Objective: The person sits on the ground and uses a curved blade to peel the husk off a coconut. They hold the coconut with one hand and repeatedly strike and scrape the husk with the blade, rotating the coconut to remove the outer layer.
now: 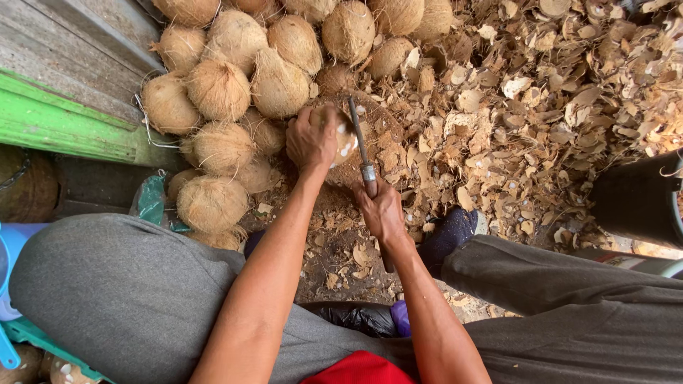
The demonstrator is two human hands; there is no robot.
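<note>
My left hand (310,139) grips a partly peeled coconut (342,139) with white flesh showing, pressed on a worn chopping block (388,139). My right hand (382,211) holds the handle of a long knife (359,139); its dark blade points away from me and rests against the coconut's right side. Both forearms reach forward between my knees in grey trousers.
A heap of husked brown coconuts (235,78) lies to the left and beyond. Dry shell chips (541,99) cover the ground at right. A green wooden board (64,124) runs at left, a black container (637,199) stands at right, and a blue tub (11,256) sits far left.
</note>
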